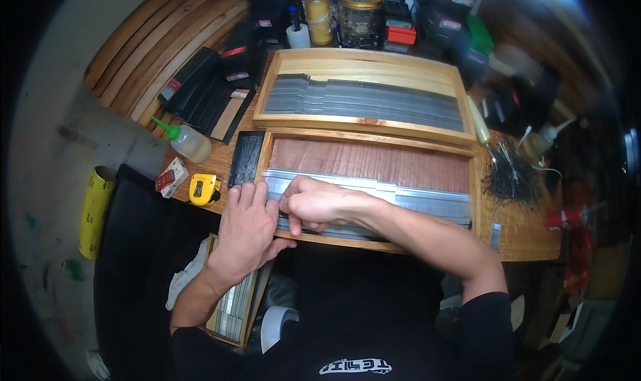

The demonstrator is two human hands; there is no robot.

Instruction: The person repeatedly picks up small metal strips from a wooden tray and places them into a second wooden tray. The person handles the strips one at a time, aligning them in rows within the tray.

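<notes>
A shallow wooden tray [367, 140] lies in front of me, with rows of thin silvery metal strips [427, 204] across its nearer half. My left hand [247, 224] is on the tray's front left corner, fingers laid together over the side wall and thumb along the front edge. Inside the tray, close beside it, my right hand [317, 204] is curled with its fingers pressed down at the left end of the strips. Whatever the right fingers pinch is hidden under the hand. A dark, shiny rectangular block [246, 158] sits against the tray's left side.
Behind is a second wooden tray [374, 59] with grey strips. A yellow tape measure [203, 188] and green-tipped bottle [190, 144] stand left. Dark thin pieces [511, 177] are heaped right. A jar [360, 20] and black boxes line the back. A narrow frame [250, 307] is below my left arm.
</notes>
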